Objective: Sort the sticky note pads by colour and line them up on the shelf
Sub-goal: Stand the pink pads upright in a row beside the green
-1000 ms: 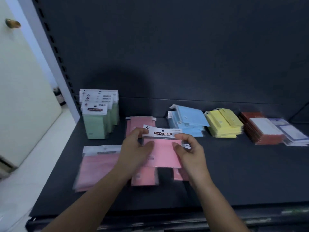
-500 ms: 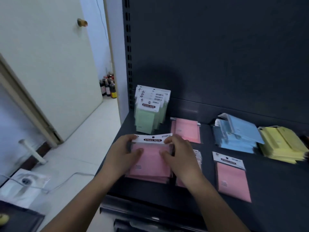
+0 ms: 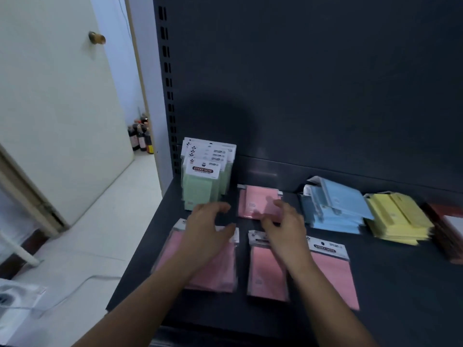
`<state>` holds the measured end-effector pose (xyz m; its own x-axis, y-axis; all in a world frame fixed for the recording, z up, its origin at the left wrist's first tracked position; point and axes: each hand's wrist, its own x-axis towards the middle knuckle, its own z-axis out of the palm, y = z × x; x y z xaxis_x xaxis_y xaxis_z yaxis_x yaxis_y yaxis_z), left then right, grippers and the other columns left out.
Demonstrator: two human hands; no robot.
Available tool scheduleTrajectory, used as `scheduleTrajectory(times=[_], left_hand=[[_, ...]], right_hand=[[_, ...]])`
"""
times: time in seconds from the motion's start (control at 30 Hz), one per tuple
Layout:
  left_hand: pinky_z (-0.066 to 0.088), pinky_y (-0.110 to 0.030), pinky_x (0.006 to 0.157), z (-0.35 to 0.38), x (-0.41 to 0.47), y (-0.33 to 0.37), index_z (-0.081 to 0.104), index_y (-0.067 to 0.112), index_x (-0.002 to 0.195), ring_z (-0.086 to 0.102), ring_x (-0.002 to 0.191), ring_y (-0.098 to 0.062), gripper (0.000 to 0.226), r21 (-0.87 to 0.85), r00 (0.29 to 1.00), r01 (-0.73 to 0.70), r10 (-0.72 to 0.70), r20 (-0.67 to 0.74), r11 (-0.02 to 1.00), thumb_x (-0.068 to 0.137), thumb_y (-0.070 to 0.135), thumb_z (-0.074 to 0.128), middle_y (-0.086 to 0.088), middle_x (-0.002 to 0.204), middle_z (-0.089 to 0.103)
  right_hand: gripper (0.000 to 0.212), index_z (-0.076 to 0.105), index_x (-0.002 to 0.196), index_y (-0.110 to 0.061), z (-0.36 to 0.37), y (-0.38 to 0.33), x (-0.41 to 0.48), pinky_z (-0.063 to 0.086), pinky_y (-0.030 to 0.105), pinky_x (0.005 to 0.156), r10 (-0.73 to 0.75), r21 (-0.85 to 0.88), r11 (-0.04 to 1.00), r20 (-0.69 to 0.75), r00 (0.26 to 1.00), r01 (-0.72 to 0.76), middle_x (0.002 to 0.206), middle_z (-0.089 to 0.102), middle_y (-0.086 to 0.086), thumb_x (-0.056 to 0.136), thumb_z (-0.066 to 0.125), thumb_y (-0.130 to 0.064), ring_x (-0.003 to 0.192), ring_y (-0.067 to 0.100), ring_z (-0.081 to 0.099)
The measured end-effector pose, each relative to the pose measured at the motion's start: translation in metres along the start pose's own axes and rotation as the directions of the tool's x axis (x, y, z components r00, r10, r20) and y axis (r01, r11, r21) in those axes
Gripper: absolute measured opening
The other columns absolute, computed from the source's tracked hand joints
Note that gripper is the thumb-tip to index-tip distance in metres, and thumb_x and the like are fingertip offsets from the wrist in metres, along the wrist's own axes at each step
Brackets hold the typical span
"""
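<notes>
Pink is the colour being handled, by my reading. The green pads point(image 3: 205, 181) stand upright in a row at the back left corner of the shelf point(image 3: 400, 284), and that colour looks finished.

Just right of the green pads, one back pink pad point(image 3: 258, 201) lies flat. In front of them lies a pink stack point(image 3: 213, 271), and to its right lie a middle pink pad point(image 3: 266, 271) and an outer pink pad point(image 3: 330, 271), apart from each other. Well right of the green pads are a blue pile point(image 3: 335, 209), a yellow pile point(image 3: 398, 219) and a red-brown pile point(image 3: 446, 229). These are grouped by colour but lie loose and flat, not lined up.

The left hand point(image 3: 208, 229) hovers over the pink stack and the right hand point(image 3: 283, 229) over the middle pink pad. Each grip is loose and wide, holding nothing.

The pinks are yet to be gathered and stood beside green. The back pink pad lies where that row would likely go. Left of the green pads, off the shelf, are a door point(image 3: 62, 121) and some bottles point(image 3: 140, 139).
</notes>
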<state>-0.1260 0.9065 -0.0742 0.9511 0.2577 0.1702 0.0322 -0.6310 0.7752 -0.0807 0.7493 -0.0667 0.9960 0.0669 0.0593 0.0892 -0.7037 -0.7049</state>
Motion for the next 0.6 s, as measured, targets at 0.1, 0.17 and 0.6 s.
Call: scheduleTrajectory(times=[0.1,0.17,0.6], left_hand=[[0.04,-0.025,0.092,0.029,0.021,0.015,0.057,0.014,0.12,0.053,0.111,-0.021,0.04,-0.041,0.985,0.004,0.003,0.172,0.999,0.08,0.014,0.064,-0.001,0.111,0.059],[0.042,-0.033,0.098,0.043,0.03,0.02,0.051,0.013,0.126,0.052,0.114,-0.027,0.046,-0.029,0.964,0.07,-0.061,0.26,0.997,0.081,0.014,0.061,-0.01,0.119,0.058],[0.046,-0.029,0.069,0.041,0.021,0.039,0.062,0.009,0.07,0.055,0.068,-0.017,0.012,-0.547,0.958,0.254,-0.284,0.03,0.798,0.079,0.004,0.069,-0.003,0.07,0.061]], right_hand=[[0.048,0.047,0.134,-0.011,-0.005,0.011,0.009,0.038,0.042,0.106,0.091,0.135,0.985,0.11,0.99,-0.106,0.13,0.056,0.011,0.088,0.059,-0.021,0.125,0.028,0.048],[0.047,0.048,0.134,-0.012,-0.006,0.015,0.011,0.039,0.041,0.105,0.102,0.184,0.975,0.143,0.984,-0.128,0.129,0.057,0.01,0.089,0.058,-0.017,0.122,0.025,0.051],[0.013,0.062,0.083,-0.011,-0.019,0.024,-0.002,0.055,0.024,0.072,0.314,0.867,0.458,0.052,0.948,-0.199,0.068,0.057,-0.003,0.082,0.066,0.001,0.072,0.013,0.059]])
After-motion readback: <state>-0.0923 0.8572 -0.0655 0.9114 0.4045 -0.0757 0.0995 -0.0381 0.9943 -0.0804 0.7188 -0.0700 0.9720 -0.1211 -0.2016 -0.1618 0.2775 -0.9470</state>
